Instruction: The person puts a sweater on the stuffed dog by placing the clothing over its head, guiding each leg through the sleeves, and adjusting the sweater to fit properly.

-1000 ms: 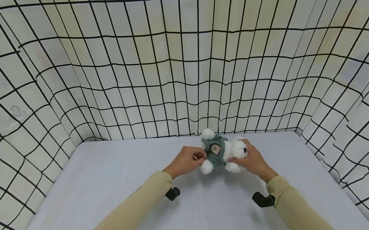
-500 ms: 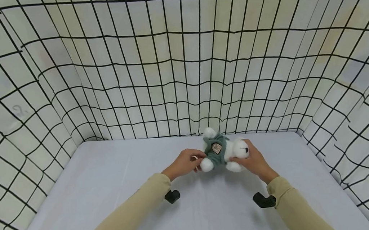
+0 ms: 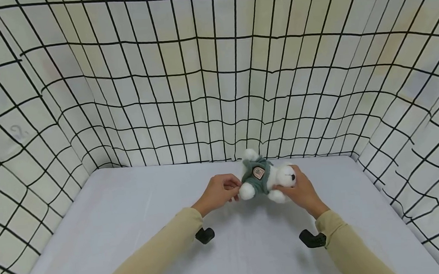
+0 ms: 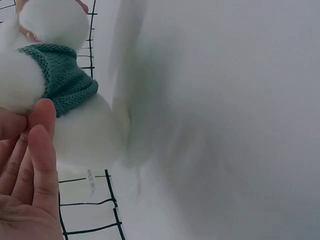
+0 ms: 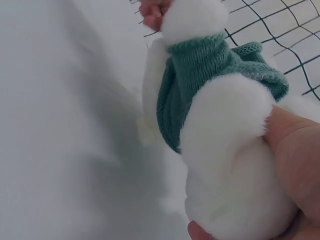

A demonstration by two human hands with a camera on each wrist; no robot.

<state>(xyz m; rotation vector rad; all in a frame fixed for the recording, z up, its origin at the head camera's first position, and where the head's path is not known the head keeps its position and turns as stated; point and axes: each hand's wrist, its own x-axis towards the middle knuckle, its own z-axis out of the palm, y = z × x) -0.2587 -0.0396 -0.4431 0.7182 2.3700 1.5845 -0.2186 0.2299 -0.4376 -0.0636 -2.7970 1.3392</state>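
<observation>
A white plush toy (image 3: pixel 272 178) with a dark nose lies sideways between the hands, its head to the right. It wears a teal knitted sweater (image 5: pixel 192 62) with a beige patch (image 3: pixel 259 173). My right hand (image 3: pixel 303 192) grips the head, thumb by the near arm; the right wrist view shows this hand (image 5: pixel 300 165) wrapped round the white fur. At the foot end, my left hand (image 3: pixel 216 192) has thumb and forefinger together. Up close, those fingertips (image 4: pixel 44 112) pinch at the sweater's lower edge, beside a round white leg (image 4: pixel 90 135).
White cloth covers the table (image 3: pixel 163 253). Black netting (image 3: pixel 208 86) over pale sheeting rises along the back and both sides. Below each wrist juts a black device, one at the left sleeve (image 3: pixel 205 235) and one at the right sleeve (image 3: pixel 312 239).
My left fingers have shifted slightly left, from the sweater toward the near foot. The toy's foot end has risen a little. My right hand keeps its grip on the head.
</observation>
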